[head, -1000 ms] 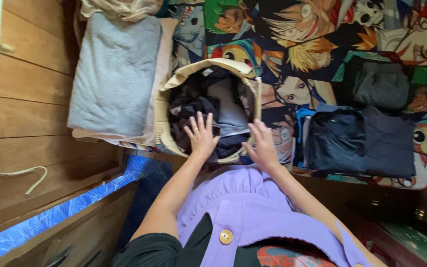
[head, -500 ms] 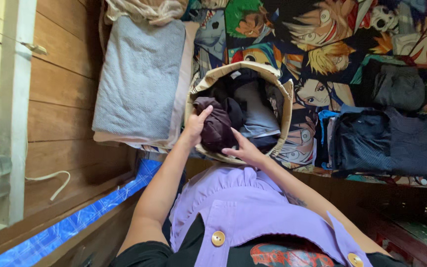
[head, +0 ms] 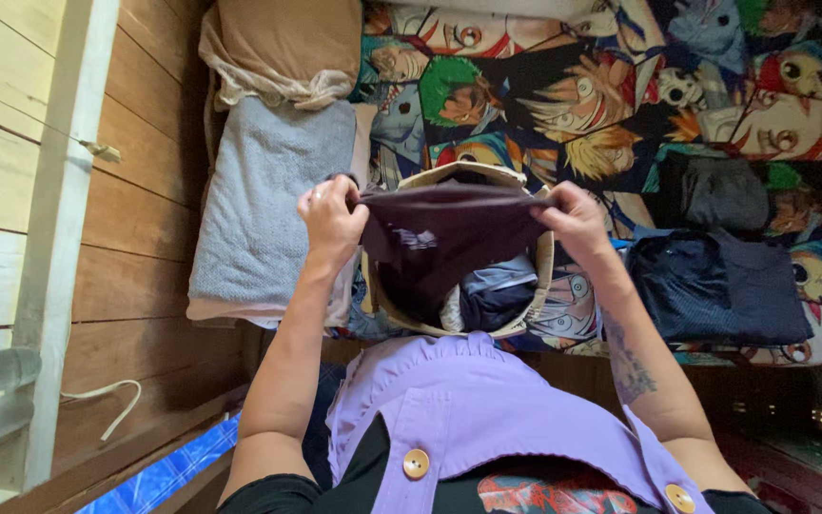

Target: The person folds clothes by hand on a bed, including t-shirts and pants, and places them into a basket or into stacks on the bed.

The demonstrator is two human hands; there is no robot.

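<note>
My left hand (head: 332, 221) and my right hand (head: 574, 218) each grip one end of a dark maroon garment (head: 449, 231), stretched flat between them above a round beige laundry basket (head: 544, 286). The basket stands on a bed with a cartoon-print sheet (head: 563, 86) and holds more dark and pale clothes (head: 492, 295). The spread garment hides most of the basket's inside.
A folded grey blanket (head: 273, 195) lies left of the basket with a tan pillow (head: 283, 43) beyond it. Folded dark clothes (head: 715, 286) and a grey folded piece (head: 720, 190) lie to the right. A wooden wall (head: 135, 247) runs along the left.
Both hands reached into the basket, took hold of the maroon garment, then lifted it out and spread it between them. The camera view shifted slightly.
</note>
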